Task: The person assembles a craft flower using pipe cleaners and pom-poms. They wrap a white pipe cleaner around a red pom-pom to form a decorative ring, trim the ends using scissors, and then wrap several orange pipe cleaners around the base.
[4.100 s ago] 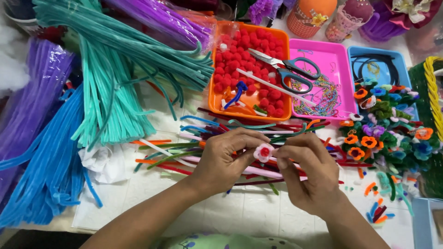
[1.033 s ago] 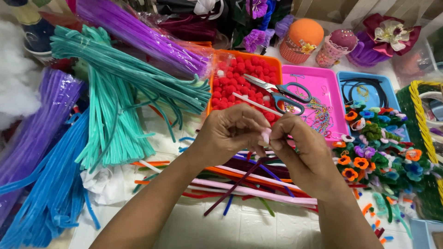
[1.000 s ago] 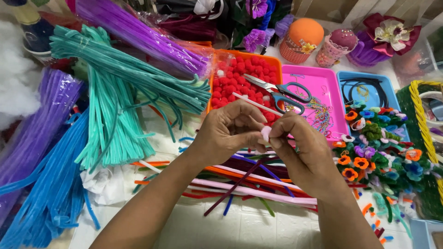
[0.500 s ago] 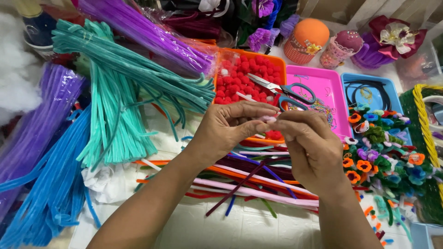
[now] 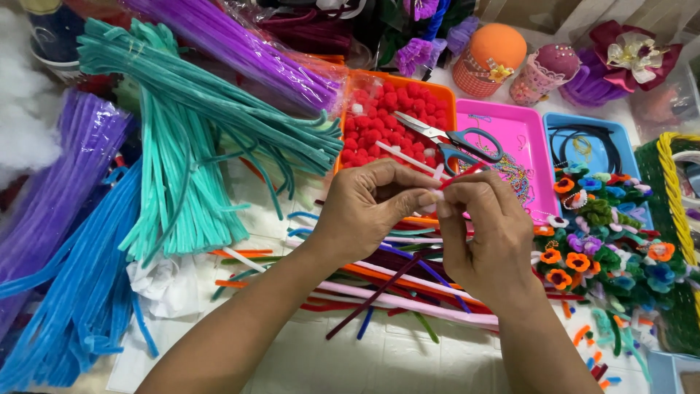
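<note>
While I watch from the head camera, my left hand (image 5: 364,211) and right hand (image 5: 485,233) meet above the middle of the desk (image 5: 408,365), fingertips pressed together, pinching a small white-and-pink pipe cleaner piece (image 5: 437,195) between them; a red bit sticks up from the right hand's fingers. Under the hands lies a loose heap of pipe cleaners (image 5: 394,292), pink, orange, purple, dark red. Toward the far edge sit an orange tray (image 5: 397,120) of red pom-poms, a pink tray (image 5: 521,157) and a blue tray (image 5: 598,149); scissors (image 5: 456,138) lie across the orange and pink trays. Teal pipe cleaner bundles (image 5: 182,146) and blue bundles (image 5: 73,284) fill the left side. Small finished flowers (image 5: 598,241) crowd the right edge, beside a green basket with yellow rim (image 5: 674,211).
</note>
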